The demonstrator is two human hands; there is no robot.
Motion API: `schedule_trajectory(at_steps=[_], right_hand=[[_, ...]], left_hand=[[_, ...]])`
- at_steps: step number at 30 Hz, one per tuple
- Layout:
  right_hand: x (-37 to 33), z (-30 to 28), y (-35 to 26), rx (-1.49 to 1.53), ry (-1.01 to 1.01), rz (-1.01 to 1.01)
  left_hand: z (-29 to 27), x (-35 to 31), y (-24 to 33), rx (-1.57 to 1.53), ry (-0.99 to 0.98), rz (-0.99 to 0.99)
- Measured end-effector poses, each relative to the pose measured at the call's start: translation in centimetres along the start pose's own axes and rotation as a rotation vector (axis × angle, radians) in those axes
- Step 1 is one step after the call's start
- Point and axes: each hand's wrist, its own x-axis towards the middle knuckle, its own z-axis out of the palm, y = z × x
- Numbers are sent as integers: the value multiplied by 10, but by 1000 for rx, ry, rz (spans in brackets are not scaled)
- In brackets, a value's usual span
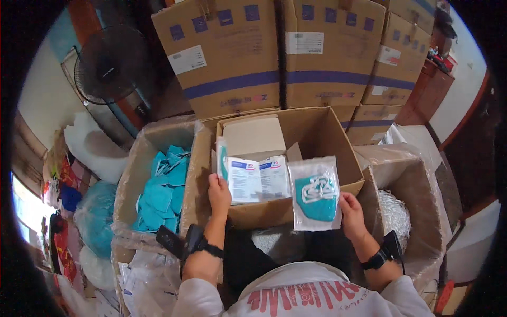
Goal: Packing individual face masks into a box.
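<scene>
My right hand [353, 215] grips the edge of a clear packet [315, 194]. Inside it lies a folded teal face mask with white straps bunched on top. Fingers closed, my left hand [218, 194] has hold of a second packet [222, 158], which shows nearly edge-on with a strip of teal. Between my hands, an open white box [253, 132] sits in a large cardboard carton [322, 134]. Two stacks of printed white packets [244, 179] stand in that box, and the packet in my right hand hangs just to the right of them.
At left, a plastic-lined carton [124, 185] holds loose teal masks [161, 198]. Another carton [417, 206] at right contains a bundle of white straps [393, 214]. White wrappers [150, 285] lie at lower left. Tall cartons [232, 58] are stacked behind, beside a fan [111, 63].
</scene>
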Motion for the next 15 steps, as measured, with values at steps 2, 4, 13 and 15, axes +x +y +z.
schedule_trajectory(at_steps=[2,4,13,15], right_hand=[[13,17,-12,58,-30,-30],[24,36,-22,172,-81,21],[37,119,-14,217,-254,128],[28,121,-10,231,-238,154]], left_hand=[[-22,-5,5,-329,43,-78],[-43,-14,38,-490,43,-121],[-48,-80,81,-918,-122,-225],[-44,-97,88,-1106,-180,-343]])
